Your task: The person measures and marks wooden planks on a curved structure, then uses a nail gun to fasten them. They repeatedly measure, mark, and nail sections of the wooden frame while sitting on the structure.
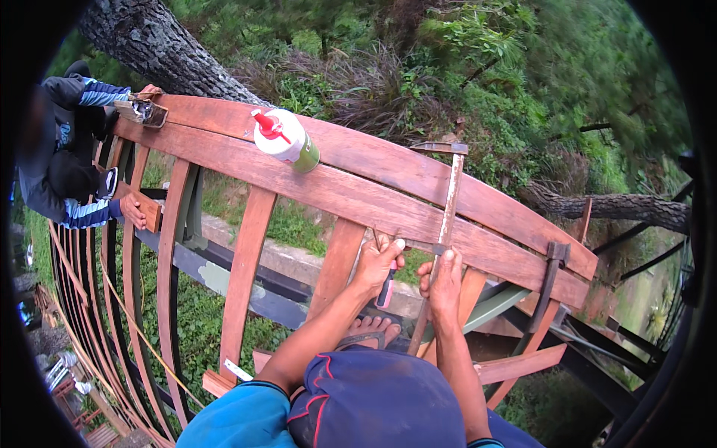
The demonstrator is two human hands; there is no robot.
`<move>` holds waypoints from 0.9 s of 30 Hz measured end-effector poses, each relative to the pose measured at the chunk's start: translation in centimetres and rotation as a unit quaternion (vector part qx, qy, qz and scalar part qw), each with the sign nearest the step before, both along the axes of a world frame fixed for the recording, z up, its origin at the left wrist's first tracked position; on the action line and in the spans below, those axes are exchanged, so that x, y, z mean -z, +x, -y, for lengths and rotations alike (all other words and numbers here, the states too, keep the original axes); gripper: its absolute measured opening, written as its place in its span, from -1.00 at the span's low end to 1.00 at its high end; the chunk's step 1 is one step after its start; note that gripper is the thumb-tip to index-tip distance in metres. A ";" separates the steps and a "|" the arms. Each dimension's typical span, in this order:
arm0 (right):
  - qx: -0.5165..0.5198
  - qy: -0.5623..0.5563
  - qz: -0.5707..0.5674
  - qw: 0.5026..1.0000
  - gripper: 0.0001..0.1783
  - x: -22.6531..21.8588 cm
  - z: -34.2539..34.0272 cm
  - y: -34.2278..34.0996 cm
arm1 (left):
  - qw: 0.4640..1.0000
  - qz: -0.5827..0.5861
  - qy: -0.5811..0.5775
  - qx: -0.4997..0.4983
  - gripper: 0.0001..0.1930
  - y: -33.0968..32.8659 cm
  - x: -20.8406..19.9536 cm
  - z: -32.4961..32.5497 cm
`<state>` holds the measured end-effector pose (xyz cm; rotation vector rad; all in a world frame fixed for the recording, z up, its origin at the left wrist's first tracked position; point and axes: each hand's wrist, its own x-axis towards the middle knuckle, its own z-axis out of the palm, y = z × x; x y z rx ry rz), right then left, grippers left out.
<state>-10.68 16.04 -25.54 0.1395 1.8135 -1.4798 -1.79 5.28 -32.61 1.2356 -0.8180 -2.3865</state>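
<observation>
My left hand (377, 265) is closed around a screwdriver-like tool with a pink-and-dark handle (386, 291). A thin shaft rises above the fingers by the lower plank's edge. My right hand (442, 282) grips a rusty bar clamp (451, 196) near its sliding jaw. The clamp's long bar crosses two reddish-brown planks, and its upper jaw reaches past the far edge of the upper plank (358, 158). The lower plank (328, 187) lies just above both hands. A white-and-green bottle with a red cap (287, 140) stands on the planks, left of my hands.
A second clamp (554, 276) grips the planks' right end. Upright wooden slats (250, 276) run below them over a dark metal beam (205, 272). At far left, a co-worker (71, 157) holds a wooden piece. A tree trunk (168, 48) and shrubs lie beyond; my sandalled foot (371, 332) shows below.
</observation>
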 end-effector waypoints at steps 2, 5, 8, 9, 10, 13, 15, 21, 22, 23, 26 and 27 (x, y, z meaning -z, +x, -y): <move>0.022 0.017 0.012 1.000 -0.54 0.0 0.0 -0.5 | 0.999 -0.025 -0.027 0.016 -0.60 0.0 -0.3 -0.5; 0.036 0.029 0.017 0.999 -0.58 0.2 -0.3 -1.0 | 0.999 -0.015 -0.036 0.030 -0.59 -0.3 -0.5 -1.2; 0.037 0.018 0.028 0.999 -0.66 0.3 -1.1 -0.9 | 0.999 -0.020 -0.021 0.023 -0.58 -0.1 -0.4 -1.9; 0.033 0.009 0.029 0.999 -0.68 0.4 -1.1 -0.8 | 0.999 -0.030 -0.017 0.017 -0.58 0.2 -0.3 -1.9; 0.028 -0.001 0.029 0.999 -0.69 0.6 -1.1 -0.6 | 1.000 -0.023 -0.006 0.013 -0.57 0.4 0.0 -1.9; 0.028 -0.014 0.034 0.999 -0.67 1.2 -0.6 0.3 | 0.999 -0.028 -0.022 0.024 -0.59 1.3 0.8 -1.2; 0.028 -0.009 0.032 0.999 -0.66 1.7 -0.1 0.9 | 0.999 -0.021 -0.038 0.027 -0.61 1.7 1.3 -0.6; 0.023 -0.022 0.035 0.999 -0.61 2.5 -0.1 1.4 | 0.999 -0.028 -0.041 0.012 -0.61 1.8 1.5 -0.4; 0.023 -0.029 0.036 0.999 -0.60 2.6 -0.2 1.3 | 0.999 -0.031 -0.041 0.012 -0.61 1.8 1.4 -0.5; 0.022 -0.030 0.043 0.998 -0.60 2.8 -0.3 1.3 | 0.999 -0.027 -0.041 0.012 -0.61 1.8 1.2 -0.6; 0.018 -0.036 0.050 0.998 -0.59 3.3 -0.3 1.3 | 0.999 -0.025 -0.045 0.009 -0.60 2.3 0.9 -0.6; 0.023 -0.022 0.054 0.998 -0.59 3.5 -0.3 1.4 | 0.999 -0.020 -0.040 0.013 -0.60 2.5 0.9 -0.4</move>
